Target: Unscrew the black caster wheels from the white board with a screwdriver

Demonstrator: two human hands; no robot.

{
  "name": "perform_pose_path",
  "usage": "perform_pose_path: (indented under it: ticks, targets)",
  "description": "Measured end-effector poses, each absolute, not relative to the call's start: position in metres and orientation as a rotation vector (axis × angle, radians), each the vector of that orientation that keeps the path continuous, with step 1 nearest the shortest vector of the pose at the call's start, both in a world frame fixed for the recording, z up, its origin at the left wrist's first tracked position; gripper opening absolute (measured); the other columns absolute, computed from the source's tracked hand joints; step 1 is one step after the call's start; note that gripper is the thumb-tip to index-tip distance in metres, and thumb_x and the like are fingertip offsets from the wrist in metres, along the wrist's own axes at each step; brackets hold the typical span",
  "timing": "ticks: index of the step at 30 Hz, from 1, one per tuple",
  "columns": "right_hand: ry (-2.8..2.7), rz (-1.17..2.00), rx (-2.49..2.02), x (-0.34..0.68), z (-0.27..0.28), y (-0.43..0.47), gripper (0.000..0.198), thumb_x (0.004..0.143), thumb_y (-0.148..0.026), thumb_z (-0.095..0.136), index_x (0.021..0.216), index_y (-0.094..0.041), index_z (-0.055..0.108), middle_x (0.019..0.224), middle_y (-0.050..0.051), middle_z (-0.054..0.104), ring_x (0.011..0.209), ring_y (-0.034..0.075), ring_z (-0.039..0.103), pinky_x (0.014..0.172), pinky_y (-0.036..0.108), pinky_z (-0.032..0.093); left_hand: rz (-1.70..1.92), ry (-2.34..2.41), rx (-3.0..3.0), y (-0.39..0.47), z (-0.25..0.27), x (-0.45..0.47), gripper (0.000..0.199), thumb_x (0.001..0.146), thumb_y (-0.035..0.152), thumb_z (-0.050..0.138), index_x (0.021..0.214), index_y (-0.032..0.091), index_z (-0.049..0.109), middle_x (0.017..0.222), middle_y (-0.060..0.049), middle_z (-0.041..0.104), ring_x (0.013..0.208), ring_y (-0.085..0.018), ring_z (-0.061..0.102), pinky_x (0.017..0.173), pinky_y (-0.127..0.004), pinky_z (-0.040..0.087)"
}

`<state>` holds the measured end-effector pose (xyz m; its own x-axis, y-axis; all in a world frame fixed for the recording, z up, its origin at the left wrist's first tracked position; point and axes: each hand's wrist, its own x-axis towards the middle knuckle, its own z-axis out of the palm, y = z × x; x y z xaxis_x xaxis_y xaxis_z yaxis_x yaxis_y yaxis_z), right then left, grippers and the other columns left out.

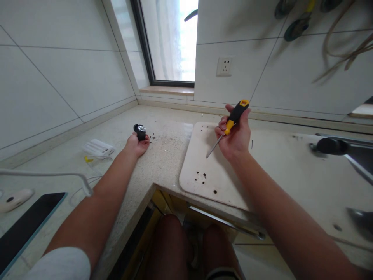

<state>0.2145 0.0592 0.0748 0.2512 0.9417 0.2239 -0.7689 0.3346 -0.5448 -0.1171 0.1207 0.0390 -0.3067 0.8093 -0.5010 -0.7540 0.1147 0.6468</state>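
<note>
In my right hand (233, 134) is a screwdriver (236, 113) with a black and yellow handle. Its metal shaft slants down to the left over a pale board (224, 171) with rounded corners. Small dark holes show in the board near its left end. My left hand (138, 144) is closed around a small black part with a shiny metal piece (141, 132), resting at the countertop left of the board; its exact kind is unclear. Small dark bits (154, 136), perhaps screws, lie beside my left fingers.
A white multi-port block (99, 147) with cables lies on the left. Nearer are a dark-screened tablet (32, 221) and a thick grey cable or arm (58, 173). Black and metal fittings (332, 146) stand on the board's right side. A wall socket (224, 67) and window are behind.
</note>
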Motion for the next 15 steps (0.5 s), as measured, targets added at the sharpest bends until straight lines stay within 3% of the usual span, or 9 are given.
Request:
perform_pose_path:
  ticks: [5,11,15]
  targets:
    - [-0.59,1.19,-0.361,0.2152,0.0731,0.0606,0.06,0.114,-0.078,0.06,0.109,-0.021,0.081,0.068,-0.003,0.062,0.048,0.006,0.049,0.043,0.015,0.039,1.544,1.067,0.066,0.122,0.0387,-0.1159,0.035,0.122,0.03,0.037,0.106,0.019,0.066,0.074,-0.002,0.058,0.048,-0.011,0.052,0.04,-0.014,0.037]
    - [-0.57,1.201,-0.361,0.2133,0.0762,0.0575,0.067,0.122,-0.072,0.042,0.108,-0.02,0.081,0.067,-0.002,0.062,0.048,0.006,0.049,0.043,0.015,0.038,1.561,1.066,0.074,0.1229,0.0418,-0.1135,0.037,0.122,0.027,0.033,0.11,0.017,0.066,0.08,-0.004,0.063,0.051,-0.01,0.055,0.044,-0.013,0.042]
    - [-0.582,1.205,-0.359,0.213,0.0752,0.0575,0.064,0.12,-0.074,0.048,0.109,-0.021,0.081,0.067,-0.003,0.062,0.048,0.006,0.048,0.043,0.015,0.038,1.558,1.115,0.108,0.122,0.0393,-0.1105,0.041,0.124,0.035,0.031,0.109,0.018,0.066,0.077,-0.004,0.062,0.05,-0.012,0.054,0.042,-0.014,0.04]
